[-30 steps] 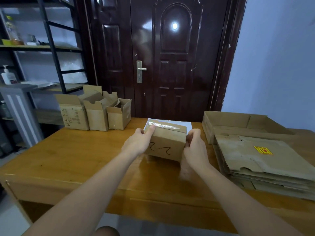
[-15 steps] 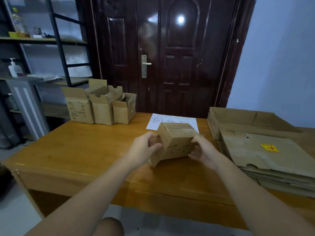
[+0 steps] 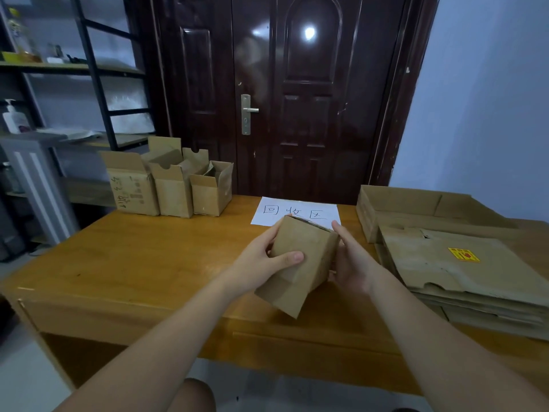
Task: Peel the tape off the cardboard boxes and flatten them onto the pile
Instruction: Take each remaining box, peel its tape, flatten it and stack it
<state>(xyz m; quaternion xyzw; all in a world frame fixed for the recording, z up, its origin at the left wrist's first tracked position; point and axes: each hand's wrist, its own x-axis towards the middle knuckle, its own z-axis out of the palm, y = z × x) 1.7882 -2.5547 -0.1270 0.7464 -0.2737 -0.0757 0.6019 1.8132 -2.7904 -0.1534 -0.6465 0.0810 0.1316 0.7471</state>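
A small brown cardboard box point(image 3: 306, 257) is held tilted above the wooden table point(image 3: 142, 263), one end pointing down toward me with a loose flap at its lower edge. My left hand point(image 3: 261, 260) grips its left side, thumb across the near face. My right hand point(image 3: 353, 260) holds the right side, fingers behind the box. A pile of flattened cardboard point(image 3: 463, 269) with a yellow sticker lies on the table's right end. Three open boxes point(image 3: 172, 185) stand at the back left.
A white paper sheet with handwritten characters point(image 3: 297, 211) lies on the table just behind the held box. A shallow open carton point(image 3: 416, 203) sits behind the pile. A dark door point(image 3: 297, 99) stands behind the table, metal shelving point(image 3: 74, 84) at the left.
The box has been lifted off the paper sheet, brought nearer to me and turned over in both hands; its taped top and marked face no longer show.
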